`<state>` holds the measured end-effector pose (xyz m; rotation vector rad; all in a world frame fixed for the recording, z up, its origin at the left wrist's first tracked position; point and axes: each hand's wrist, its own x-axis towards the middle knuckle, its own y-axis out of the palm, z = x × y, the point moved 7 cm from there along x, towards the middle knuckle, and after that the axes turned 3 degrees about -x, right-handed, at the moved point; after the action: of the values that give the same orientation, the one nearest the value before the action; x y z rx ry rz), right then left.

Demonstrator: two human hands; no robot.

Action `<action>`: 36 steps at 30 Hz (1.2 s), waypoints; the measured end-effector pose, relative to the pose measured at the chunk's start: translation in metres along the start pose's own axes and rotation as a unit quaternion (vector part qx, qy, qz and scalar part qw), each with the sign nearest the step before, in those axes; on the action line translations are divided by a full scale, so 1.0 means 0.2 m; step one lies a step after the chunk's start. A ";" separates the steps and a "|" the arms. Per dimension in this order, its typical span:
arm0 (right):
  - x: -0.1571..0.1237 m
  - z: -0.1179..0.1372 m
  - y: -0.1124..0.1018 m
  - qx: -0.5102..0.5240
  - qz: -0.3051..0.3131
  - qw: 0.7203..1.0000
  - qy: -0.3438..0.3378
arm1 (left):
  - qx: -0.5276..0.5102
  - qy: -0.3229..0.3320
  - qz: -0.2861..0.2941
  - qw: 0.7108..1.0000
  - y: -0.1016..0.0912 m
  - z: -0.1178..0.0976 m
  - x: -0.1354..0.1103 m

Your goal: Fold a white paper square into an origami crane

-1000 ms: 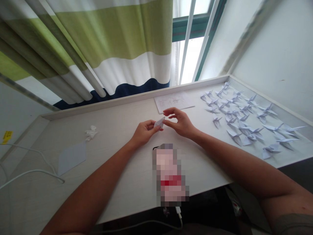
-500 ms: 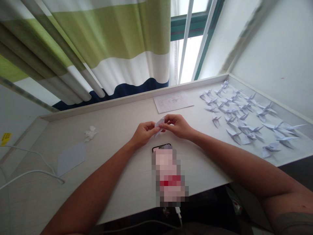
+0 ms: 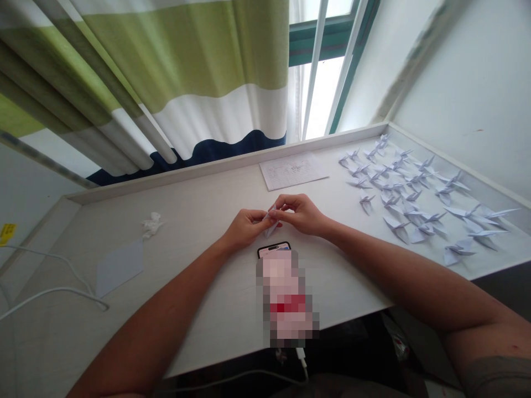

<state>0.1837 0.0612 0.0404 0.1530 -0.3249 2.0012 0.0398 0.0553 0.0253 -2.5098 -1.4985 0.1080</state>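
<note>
Between my two hands is a small folded piece of white paper (image 3: 271,228), its lower point sticking out below the fingers. My left hand (image 3: 249,225) pinches it from the left with thumb and fingers. From the right, my right hand (image 3: 299,213) grips its upper part, the thumb close to the left thumb. The fingers cover much of the paper, so its exact fold is hidden. Just below the hands lies a phone (image 3: 274,249), its screen mostly blurred out, with a white charging cable (image 3: 302,359) plugged into its near end.
Several folded paper cranes (image 3: 410,196) spread over the right side of the white desk (image 3: 199,326). A printed sheet (image 3: 293,171) lies behind my hands. On the left are a crumpled tissue (image 3: 151,225), a white paper sheet (image 3: 119,268) and a white cable (image 3: 62,290). A raised rim (image 3: 186,177) borders the desk.
The paper has turned and sits lower in the fingers, its point now showing below them. Both hands stay in nearly the same place, with the fingers slightly shifted.
</note>
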 end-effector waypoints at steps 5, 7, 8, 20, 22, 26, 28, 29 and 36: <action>-0.01 0.02 -0.03 -0.074 -0.055 0.995 -0.039 | 0.004 0.005 -0.002 1.000 0.00 0.00 0.00; -0.02 0.05 -0.06 -0.113 -0.100 0.986 -0.072 | 0.000 -0.003 -0.015 1.000 0.00 0.01 -0.01; -0.02 0.05 -0.06 -0.131 -0.110 0.981 -0.087 | -0.002 -0.009 -0.025 1.000 -0.01 0.01 -0.01; -0.01 0.05 -0.04 -0.147 -0.048 0.981 -0.121 | 0.000 -0.001 -0.015 1.000 0.00 0.01 -0.01; -0.01 0.05 -0.04 -0.142 -0.052 0.980 -0.127 | -0.007 -0.004 -0.015 1.000 0.00 0.02 -0.01; -0.01 0.03 -0.04 -0.119 -0.052 0.984 -0.125 | -0.024 -0.010 -0.005 1.000 0.01 0.02 -0.01; -0.01 0.03 -0.04 -0.107 -0.049 0.986 -0.122 | -0.027 -0.008 -0.002 1.000 0.01 0.02 -0.01; -0.01 0.03 -0.04 -0.102 -0.046 0.986 -0.120 | -0.028 -0.007 -0.003 1.000 0.01 0.02 -0.01; 0.00 0.03 -0.04 -0.095 -0.027 0.990 -0.101 | -0.027 -0.013 0.004 1.000 0.00 0.03 -0.01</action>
<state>0.1900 0.0620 0.0477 0.2424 -0.6333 1.8928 0.0383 0.0533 0.0200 -2.5668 -1.5220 0.1027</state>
